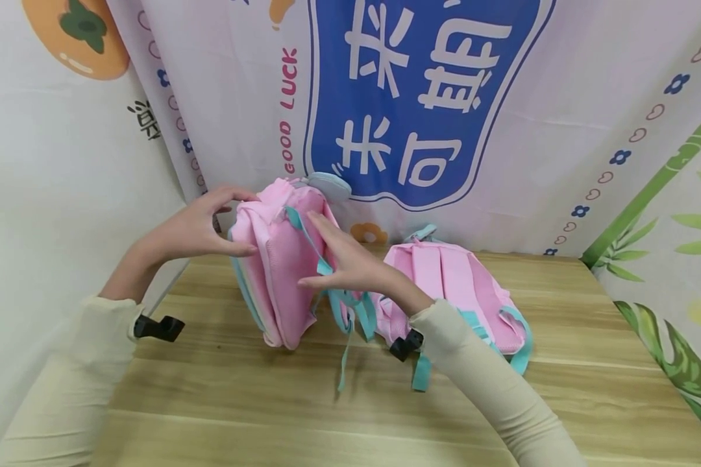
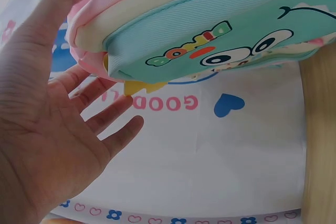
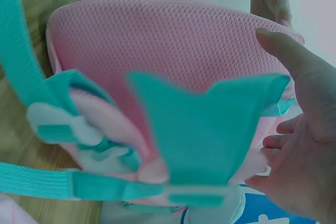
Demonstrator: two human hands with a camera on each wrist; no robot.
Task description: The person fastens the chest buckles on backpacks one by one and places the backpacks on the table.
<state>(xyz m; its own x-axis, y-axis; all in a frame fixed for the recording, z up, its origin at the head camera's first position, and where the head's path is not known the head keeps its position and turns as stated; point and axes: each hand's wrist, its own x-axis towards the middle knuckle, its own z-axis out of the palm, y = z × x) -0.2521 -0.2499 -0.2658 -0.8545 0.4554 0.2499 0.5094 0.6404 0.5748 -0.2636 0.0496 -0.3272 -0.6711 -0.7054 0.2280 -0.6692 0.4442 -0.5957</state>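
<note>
A pink child's backpack (image 1: 286,272) stands upright on the wooden table, turned sideways. Its light-blue front with cartoon eyes (image 2: 247,51) and coloured letters shows in the left wrist view. My left hand (image 1: 195,224) is at its upper left, fingers spread and thumb against the pink edge. On the other side, my right hand (image 1: 353,259) reaches around the strap side with loosely extended fingers; its thumb lies at the edge of the mesh back panel (image 3: 157,40) in the right wrist view. Teal straps (image 3: 205,129) hang from the backpack, blurred in that view.
A second pink backpack (image 1: 458,279) lies at the right on the table (image 1: 269,415), shoulder straps up, teal webbing trailing. A printed cloth (image 1: 228,97) with blue and white lettering hangs behind. A white wall (image 1: 64,194) borders the left side.
</note>
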